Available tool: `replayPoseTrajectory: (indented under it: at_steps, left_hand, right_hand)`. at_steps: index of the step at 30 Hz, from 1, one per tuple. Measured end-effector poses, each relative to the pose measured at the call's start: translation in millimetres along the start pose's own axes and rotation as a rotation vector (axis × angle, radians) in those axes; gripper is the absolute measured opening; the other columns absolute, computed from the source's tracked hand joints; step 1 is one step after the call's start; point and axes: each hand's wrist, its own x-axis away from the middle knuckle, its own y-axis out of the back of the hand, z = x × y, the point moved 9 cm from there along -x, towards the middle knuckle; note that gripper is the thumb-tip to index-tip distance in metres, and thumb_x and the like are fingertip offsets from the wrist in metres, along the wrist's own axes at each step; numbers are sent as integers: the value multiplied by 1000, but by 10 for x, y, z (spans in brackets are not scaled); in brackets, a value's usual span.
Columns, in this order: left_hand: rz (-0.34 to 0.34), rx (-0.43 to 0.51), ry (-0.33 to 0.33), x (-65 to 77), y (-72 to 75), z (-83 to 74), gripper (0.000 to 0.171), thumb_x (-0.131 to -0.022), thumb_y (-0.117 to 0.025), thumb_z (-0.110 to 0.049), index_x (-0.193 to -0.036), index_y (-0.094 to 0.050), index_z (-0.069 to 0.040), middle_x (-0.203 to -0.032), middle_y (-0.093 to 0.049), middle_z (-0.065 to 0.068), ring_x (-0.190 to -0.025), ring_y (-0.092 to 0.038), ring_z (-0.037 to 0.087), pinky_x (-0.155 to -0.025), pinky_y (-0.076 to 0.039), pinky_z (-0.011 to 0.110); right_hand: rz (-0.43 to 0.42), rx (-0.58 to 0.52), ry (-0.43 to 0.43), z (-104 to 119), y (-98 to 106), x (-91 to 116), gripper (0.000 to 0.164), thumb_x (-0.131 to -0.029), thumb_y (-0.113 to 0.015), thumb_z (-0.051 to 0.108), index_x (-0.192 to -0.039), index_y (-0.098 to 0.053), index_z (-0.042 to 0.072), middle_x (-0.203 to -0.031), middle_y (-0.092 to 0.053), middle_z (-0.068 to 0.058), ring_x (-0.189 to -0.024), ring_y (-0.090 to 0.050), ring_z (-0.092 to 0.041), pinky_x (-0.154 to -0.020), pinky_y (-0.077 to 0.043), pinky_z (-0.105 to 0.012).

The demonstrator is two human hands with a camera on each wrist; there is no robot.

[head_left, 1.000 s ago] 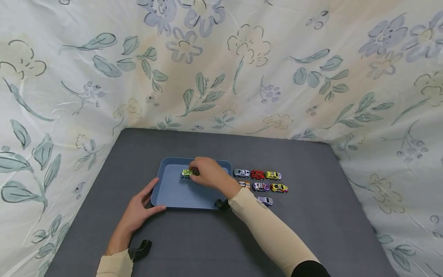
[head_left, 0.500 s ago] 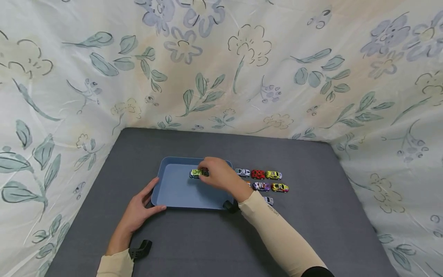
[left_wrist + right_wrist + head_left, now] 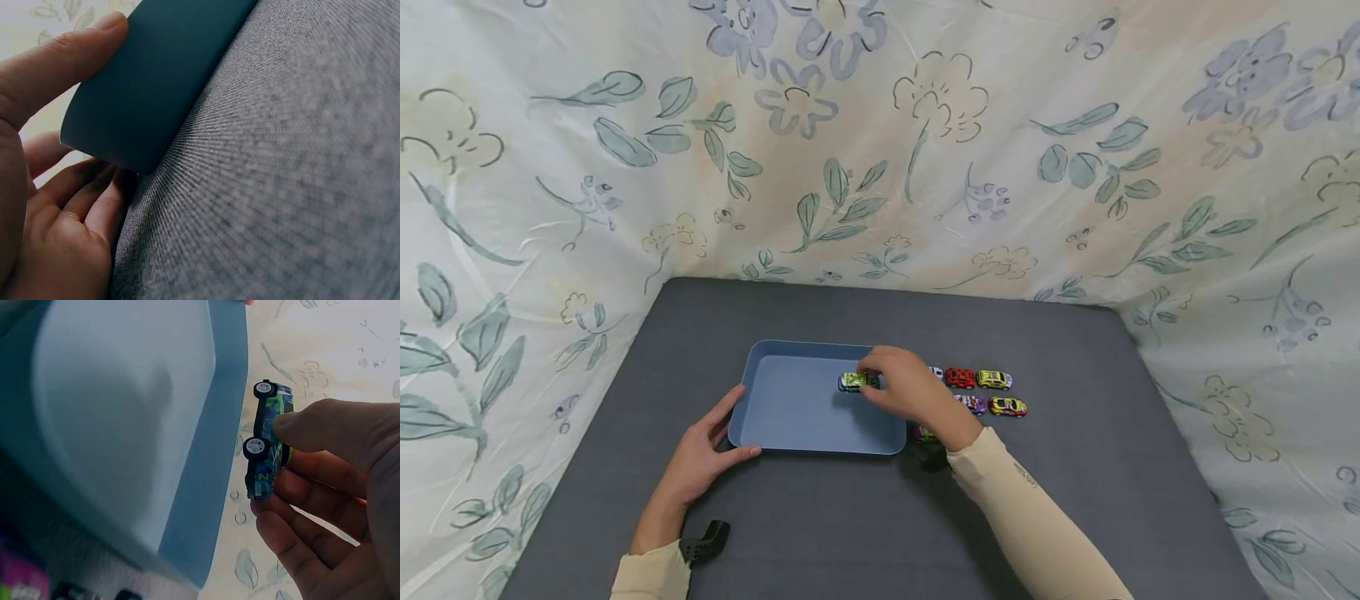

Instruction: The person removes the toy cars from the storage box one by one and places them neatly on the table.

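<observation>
My right hand pinches a small green-yellow toy car over the right part of a blue tray. In the right wrist view, the thumb lies against the car's patterned side and the fingers are behind it; its wheels face the tray. At the tray's left end rests my left hand, thumb at the near corner and fingers along the left side. The left wrist view shows that thumb stretched over the tray's outer wall, with the other fingers bent beside its corner.
Right of the tray, several toy cars stand in rows, among them a red one, a yellow one and a yellow-red one. My right hand and wrist hide some. Floral cloth rises behind the grey table.
My right hand has carried the toy car rightward above the tray, toward its right end. The left hand and the tray have stayed in place.
</observation>
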Motion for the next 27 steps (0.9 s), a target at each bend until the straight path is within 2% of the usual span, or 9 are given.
replayPoseTrajectory:
  at_steps: [8, 19, 27]
  left_hand:
    - [-2, 6, -3, 16, -10, 8, 101, -88, -94, -16, -171, -37, -13, -174, -29, 24, -156, -29, 52, -105, -28, 1]
    - [-10, 2, -15, 24, 16, -8, 100, -87, -94, -15, -171, -38, -13, -173, -30, 24, -156, -30, 52, -106, -29, 1]
    - [-10, 13, -12, 14, 10, -5, 100, -87, -94, -15, -170, -38, -12, -173, -31, 23, -156, -29, 51, -106, -29, 2]
  right_hand:
    - [-20, 8, -19, -122, 97, 215, 20, -99, -82, 19, -118, -81, 13, -113, -73, 1, -103, -68, -17, -89, -59, -39]
    - [-58, 15, -24, -216, 245, 448, 20, -97, -84, 16, -117, -81, 13, -109, -70, 3, -95, -65, -15, -82, -58, -37]
    - [-70, 23, -38, -315, 261, 615, 21, -97, -84, 15, -118, -81, 12, -113, -73, 1, -100, -69, -19, -86, -59, -40]
